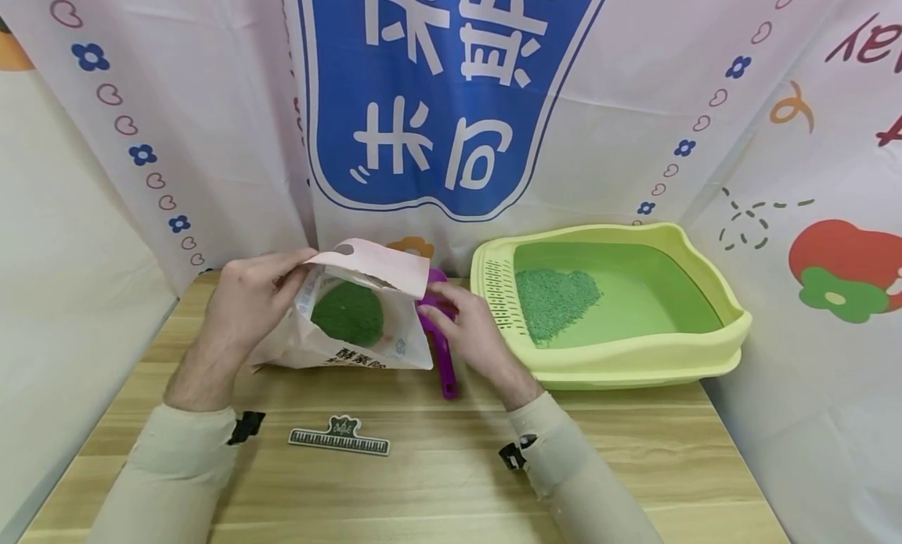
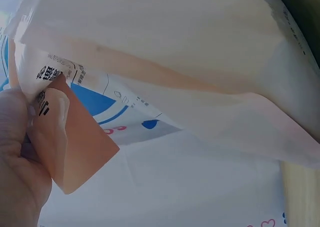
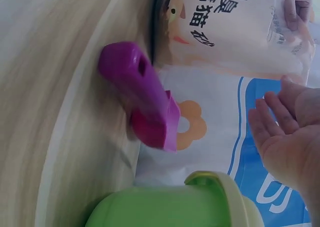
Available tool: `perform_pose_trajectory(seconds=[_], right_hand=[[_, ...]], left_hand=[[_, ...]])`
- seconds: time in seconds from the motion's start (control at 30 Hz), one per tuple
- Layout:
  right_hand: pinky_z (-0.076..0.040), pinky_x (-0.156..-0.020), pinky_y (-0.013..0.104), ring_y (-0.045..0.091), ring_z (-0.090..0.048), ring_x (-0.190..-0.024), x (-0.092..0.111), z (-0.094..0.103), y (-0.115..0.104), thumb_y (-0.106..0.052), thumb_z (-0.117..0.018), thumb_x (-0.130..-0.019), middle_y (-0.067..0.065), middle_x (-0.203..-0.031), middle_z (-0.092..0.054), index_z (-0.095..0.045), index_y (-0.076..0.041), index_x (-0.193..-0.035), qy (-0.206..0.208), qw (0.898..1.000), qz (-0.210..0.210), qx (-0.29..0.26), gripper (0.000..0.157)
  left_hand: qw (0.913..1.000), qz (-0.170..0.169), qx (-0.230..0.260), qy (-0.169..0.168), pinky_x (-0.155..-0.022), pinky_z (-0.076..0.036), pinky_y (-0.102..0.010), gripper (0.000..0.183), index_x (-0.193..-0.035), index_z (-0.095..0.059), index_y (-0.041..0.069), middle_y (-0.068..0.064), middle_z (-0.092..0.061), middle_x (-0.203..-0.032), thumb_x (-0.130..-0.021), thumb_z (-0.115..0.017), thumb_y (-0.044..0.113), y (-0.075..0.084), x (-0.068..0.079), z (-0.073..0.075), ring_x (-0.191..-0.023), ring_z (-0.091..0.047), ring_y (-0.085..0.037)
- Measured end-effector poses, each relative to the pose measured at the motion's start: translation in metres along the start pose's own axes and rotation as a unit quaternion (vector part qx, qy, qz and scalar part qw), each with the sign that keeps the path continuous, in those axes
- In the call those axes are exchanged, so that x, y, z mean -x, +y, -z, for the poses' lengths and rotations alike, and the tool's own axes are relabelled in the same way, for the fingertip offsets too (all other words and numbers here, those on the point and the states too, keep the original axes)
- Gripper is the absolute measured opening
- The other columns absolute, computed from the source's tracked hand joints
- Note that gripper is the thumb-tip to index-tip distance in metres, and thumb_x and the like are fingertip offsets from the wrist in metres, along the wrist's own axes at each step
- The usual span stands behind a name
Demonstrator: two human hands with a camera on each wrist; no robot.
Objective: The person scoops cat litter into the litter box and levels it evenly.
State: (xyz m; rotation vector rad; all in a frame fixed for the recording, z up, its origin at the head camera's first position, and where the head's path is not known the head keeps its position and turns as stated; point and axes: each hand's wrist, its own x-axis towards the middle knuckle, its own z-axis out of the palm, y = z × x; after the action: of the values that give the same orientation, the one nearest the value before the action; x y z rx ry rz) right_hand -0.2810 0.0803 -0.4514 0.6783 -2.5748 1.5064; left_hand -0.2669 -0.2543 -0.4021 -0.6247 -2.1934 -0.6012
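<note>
A white paper-like bag of cat litter (image 1: pixel 412 340) lies tilted on the table, its mouth spread and green litter (image 1: pixel 348 315) visible inside. My left hand (image 1: pixel 248 297) grips the upper left edge of the mouth; the left wrist view shows its fingers pinching a folded corner of the bag (image 2: pixel 82 137). At the right end of the mouth, my right hand (image 1: pixel 474 325) touches the bag's edge with its fingertips. The right wrist view shows its other fingers loosely extended, away from the bag. Beside the bag, under that hand, is a purple litter scoop (image 1: pixel 445 368), partly hidden.
A yellow-green litter box (image 1: pixel 634 364) stands on the right, with a patch of green litter (image 1: pixel 557 297) at its left end. A bag clip with a piano-key pattern (image 1: pixel 340 437) lies in front of the bag. Printed curtains (image 1: pixel 606 160) hang behind the wooden table (image 1: pixel 423 489).
</note>
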Motion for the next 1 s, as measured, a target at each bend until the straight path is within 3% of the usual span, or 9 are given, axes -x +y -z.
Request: perform_pose_trajectory(seconds=[0.2, 0.3, 0.37, 0.43, 0.5, 0.7, 1.0], right_hand=[[-0.067, -0.115, 0.053, 0.032, -0.079, -0.128, -0.001, -0.003, -0.004, -0.01, -0.081, -0.111, 0.014, -0.134, -0.085, -0.085, -0.005, -0.129, 0.013, 0.999, 0.024, -0.029, 0.019], [-0.064, -0.118, 0.049, 0.032, -0.078, -0.131, -0.002, -0.004, -0.004, -0.008, -0.081, -0.11, 0.014, -0.132, -0.086, -0.087, -0.004, -0.122, 0.014, 0.998, 0.045, -0.041, 0.013], [-0.063, -0.119, 0.043, 0.032, -0.078, -0.131, -0.002, -0.005, -0.004, -0.007, -0.081, -0.11, 0.014, -0.131, -0.086, -0.087, -0.003, -0.119, 0.016, 0.997, 0.052, -0.051, 0.011], [-0.063, -0.117, 0.037, 0.032, -0.078, -0.13, -0.004, -0.006, -0.004, -0.006, -0.081, -0.109, 0.014, -0.129, -0.086, -0.086, -0.003, -0.116, 0.022, 0.997, 0.054, -0.058, 0.01], [-0.063, -0.113, 0.033, 0.031, -0.078, -0.126, -0.006, -0.006, -0.005, -0.005, -0.08, -0.109, 0.016, -0.126, -0.086, -0.086, -0.002, -0.115, 0.031, 0.996, 0.054, -0.066, 0.009], [-0.068, -0.104, 0.031, 0.033, -0.08, -0.116, -0.015, -0.006, -0.009, -0.004, -0.077, -0.111, 0.021, -0.123, -0.085, -0.083, 0.002, -0.115, 0.053, 0.993, 0.066, -0.086, 0.01], [-0.071, -0.103, 0.04, 0.041, -0.083, -0.115, -0.023, 0.002, -0.024, -0.003, -0.075, -0.113, 0.026, -0.119, -0.085, -0.079, 0.007, -0.116, 0.074, 0.993, 0.042, -0.083, 0.012]], left_hand=[[0.9999, -0.003, 0.012, 0.003, -0.075, -0.07, -0.049, 0.027, -0.125, -0.089, 0.002, -0.024, -0.089, -0.111, -0.101, -0.085, -0.009, 0.0, -0.004, 0.0, -0.085, -0.089, -0.043], [0.9998, -0.002, 0.021, 0.003, -0.078, -0.069, -0.022, 0.026, -0.125, -0.089, 0.001, -0.024, -0.089, -0.11, -0.102, -0.083, -0.009, -0.002, -0.005, 0.0, -0.082, -0.089, -0.041], [0.9996, 0.002, 0.028, 0.003, -0.083, -0.059, -0.003, 0.025, -0.124, -0.089, 0.001, -0.024, -0.089, -0.109, -0.102, -0.083, -0.009, -0.003, -0.005, 0.001, -0.082, -0.089, -0.042], [0.9992, 0.009, 0.04, 0.002, -0.089, -0.046, 0.008, 0.025, -0.124, -0.089, 0.0, -0.025, -0.089, -0.109, -0.102, -0.082, -0.01, -0.004, -0.005, 0.001, -0.084, -0.089, -0.044], [0.9988, 0.014, 0.046, 0.0, -0.092, -0.04, 0.01, 0.025, -0.124, -0.089, 0.001, -0.026, -0.089, -0.109, -0.102, -0.082, -0.01, -0.004, -0.005, 0.002, -0.086, -0.089, -0.046], [0.9985, 0.022, 0.05, -0.002, -0.092, -0.041, 0.01, 0.025, -0.124, -0.089, 0.002, -0.024, -0.089, -0.111, -0.102, -0.082, -0.009, -0.004, -0.006, 0.006, -0.086, -0.089, -0.044], [0.9961, 0.059, 0.058, -0.028, -0.092, -0.041, 0.01, 0.025, -0.125, -0.09, 0.006, -0.022, -0.09, -0.115, -0.103, -0.086, -0.004, -0.006, -0.009, 0.015, -0.094, -0.089, -0.047]])
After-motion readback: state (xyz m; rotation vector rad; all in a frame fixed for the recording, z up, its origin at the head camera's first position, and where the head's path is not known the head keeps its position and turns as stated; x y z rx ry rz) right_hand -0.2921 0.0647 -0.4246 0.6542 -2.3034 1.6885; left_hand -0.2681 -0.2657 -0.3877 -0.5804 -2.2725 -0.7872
